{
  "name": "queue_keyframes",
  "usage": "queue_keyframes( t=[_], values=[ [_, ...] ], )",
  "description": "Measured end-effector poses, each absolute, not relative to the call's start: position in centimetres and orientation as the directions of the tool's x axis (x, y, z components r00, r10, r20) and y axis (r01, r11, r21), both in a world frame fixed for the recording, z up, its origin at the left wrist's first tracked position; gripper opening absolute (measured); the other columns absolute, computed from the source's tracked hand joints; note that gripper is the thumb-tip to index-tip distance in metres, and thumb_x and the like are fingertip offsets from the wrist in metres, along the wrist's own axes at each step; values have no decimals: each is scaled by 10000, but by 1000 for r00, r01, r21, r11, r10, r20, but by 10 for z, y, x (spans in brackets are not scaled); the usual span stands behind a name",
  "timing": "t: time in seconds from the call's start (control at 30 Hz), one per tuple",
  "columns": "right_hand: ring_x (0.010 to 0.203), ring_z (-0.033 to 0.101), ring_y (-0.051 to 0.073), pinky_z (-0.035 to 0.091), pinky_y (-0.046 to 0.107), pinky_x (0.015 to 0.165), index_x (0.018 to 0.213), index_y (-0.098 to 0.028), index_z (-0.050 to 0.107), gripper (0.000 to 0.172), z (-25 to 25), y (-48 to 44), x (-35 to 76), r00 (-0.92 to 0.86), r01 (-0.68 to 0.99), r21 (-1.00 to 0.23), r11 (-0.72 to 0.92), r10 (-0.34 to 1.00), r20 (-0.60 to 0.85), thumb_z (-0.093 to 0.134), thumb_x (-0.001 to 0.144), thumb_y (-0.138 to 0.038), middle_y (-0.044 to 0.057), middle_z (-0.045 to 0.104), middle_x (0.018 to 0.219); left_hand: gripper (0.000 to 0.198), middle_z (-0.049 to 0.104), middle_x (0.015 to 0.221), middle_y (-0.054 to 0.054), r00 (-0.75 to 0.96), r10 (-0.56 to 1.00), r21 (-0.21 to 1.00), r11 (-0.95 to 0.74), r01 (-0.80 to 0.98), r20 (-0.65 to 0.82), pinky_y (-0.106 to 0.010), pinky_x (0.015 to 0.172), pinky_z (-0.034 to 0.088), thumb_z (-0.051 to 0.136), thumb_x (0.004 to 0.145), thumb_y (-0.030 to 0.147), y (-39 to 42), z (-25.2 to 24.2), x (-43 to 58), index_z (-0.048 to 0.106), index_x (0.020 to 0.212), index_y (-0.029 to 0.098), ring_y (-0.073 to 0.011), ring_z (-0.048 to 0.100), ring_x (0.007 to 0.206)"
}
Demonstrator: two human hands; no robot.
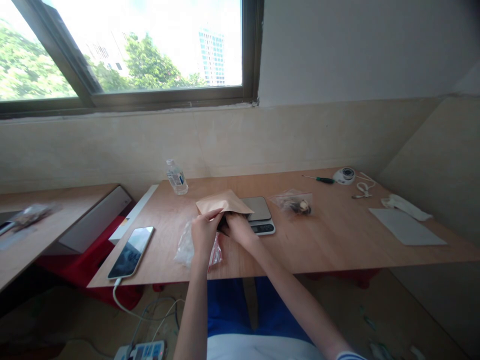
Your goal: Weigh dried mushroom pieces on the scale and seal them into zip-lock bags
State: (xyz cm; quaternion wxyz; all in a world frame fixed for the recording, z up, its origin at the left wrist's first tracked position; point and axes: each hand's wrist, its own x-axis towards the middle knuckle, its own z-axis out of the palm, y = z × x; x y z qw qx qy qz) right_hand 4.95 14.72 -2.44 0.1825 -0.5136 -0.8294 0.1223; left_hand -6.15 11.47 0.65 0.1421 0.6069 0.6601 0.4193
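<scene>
A brown paper bag point(224, 200) lies over the left part of a kitchen scale point(258, 207), its mouth turned toward me. My left hand point(204, 230) pinches the edge of that mouth between thumb and fingers. Inside the opening, the fingers of my right hand point(239, 227) are out of sight, so what they touch is hidden. A clear zip bag point(184, 246) with a red closure strip rests on the table beneath my left wrist. To the right of the scale sits another clear zip bag point(294, 201) with small dark and light pieces in it.
A phone point(131, 252) on a charging cable lies at the table's left edge, with a plastic bottle point(177, 177) behind it. At the back right are a green-handled screwdriver point(324, 180) and a white dome camera point(344, 175). A white sheet point(407, 226) lies farther right.
</scene>
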Motion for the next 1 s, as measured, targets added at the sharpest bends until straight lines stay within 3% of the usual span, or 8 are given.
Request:
queue_keyframes(
  t=[0.17,0.37,0.53,0.77,1.0],
  values=[
    [972,605,270,453,335,812,1097,-121,544,291,-19,139,56,-403,756,-464,462,887,227,526,809,-161,150,642,1053,221,733,892,-38,-231,920,730,-81,679,318,-260,700,495,574,796,329,117,5,-64,724,934,243,-207,683,826],
    [1020,549,215,436,340,875,997,-154,545,170,-20,132,69,-477,605,-539,586,809,343,530,828,-136,97,614,1019,223,732,908,-37,-209,923,701,-85,708,323,-270,729,494,568,802,337,118,5,-65,722,939,252,-202,682,830],
    [1003,533,204,446,377,889,948,-181,565,116,-21,126,80,-479,538,-516,666,746,464,525,847,-142,61,611,984,222,735,896,-25,-213,923,721,-93,686,322,-254,727,496,572,798,345,118,6,-64,726,926,249,-197,682,833],
    [1122,497,192,420,399,984,1009,-206,614,173,-34,122,81,-301,483,-516,708,687,661,506,876,-182,68,603,1111,226,736,881,-37,-202,920,713,-108,692,336,-256,709,488,567,802,332,123,12,-65,728,926,234,-201,683,810],
    [1156,500,175,411,379,1010,1048,-225,628,213,-35,116,82,-136,430,-550,716,654,745,478,899,-208,67,601,1168,209,735,892,-38,-171,914,702,-152,695,367,-251,723,491,581,792,307,132,19,-64,733,911,226,-201,681,830]
  ],
)
